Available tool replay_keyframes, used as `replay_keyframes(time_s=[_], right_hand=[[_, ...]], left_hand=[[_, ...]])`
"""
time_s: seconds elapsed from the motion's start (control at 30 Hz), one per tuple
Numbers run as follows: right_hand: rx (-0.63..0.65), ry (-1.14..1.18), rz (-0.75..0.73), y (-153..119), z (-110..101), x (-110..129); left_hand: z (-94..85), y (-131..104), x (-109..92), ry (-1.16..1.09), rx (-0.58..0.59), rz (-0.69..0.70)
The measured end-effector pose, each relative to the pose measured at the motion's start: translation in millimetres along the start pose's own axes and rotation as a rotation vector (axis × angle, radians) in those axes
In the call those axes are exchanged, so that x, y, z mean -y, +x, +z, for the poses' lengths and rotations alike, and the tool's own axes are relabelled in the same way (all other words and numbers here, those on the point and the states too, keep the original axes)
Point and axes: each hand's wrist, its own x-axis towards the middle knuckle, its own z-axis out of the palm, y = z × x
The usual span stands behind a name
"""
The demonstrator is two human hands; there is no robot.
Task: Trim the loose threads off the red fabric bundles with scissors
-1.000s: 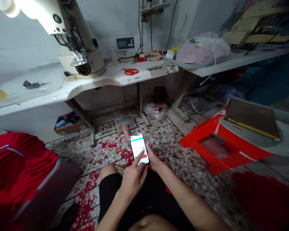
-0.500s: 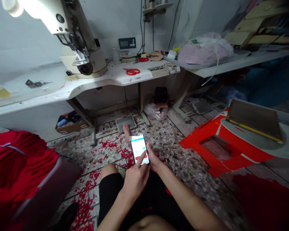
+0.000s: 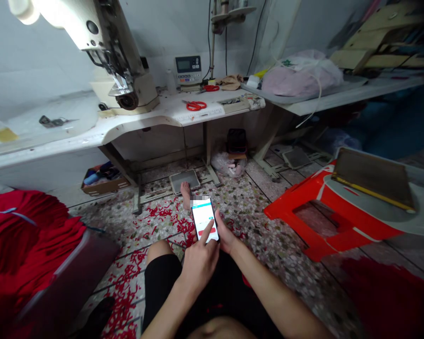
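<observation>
A smartphone (image 3: 202,217) with a lit, mostly white screen is held over my lap. My right hand (image 3: 227,234) grips it from the right side, thumb along the edge, and the rest of its fingers are largely hidden behind the phone. Over the lower part of the screen lies my left hand (image 3: 199,261), index finger stretched out with its tip at the glass beside a red button. The other left fingers are partly bent and hold nothing visible. Whether the fingertip presses or hovers, I cannot tell.
Ahead stands a sewing machine (image 3: 123,70) on a white table (image 3: 144,120) bearing red-handled scissors (image 3: 196,106). Red cloth (image 3: 24,249) fills a bin at left. An orange stool (image 3: 289,202) stands at right. Red scraps (image 3: 125,278) litter the floor. A bare foot (image 3: 185,190) touches a pedal (image 3: 194,178).
The background has shifted very slightly as the camera moved. Both hands and the phone keep practically the same position.
</observation>
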Motion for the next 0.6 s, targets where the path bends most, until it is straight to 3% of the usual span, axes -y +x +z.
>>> replay_keyframes(time_s=[0.4,0.6], right_hand=[[0.020,0.025,0.010,4,-7,-5],[0.009,0.010,0.028,5,-12,-2]], left_hand=[[-0.6,1,0,0.003,-0.002,-0.008],[-5.5,-11,-7,-0.135,-0.015,0.149]])
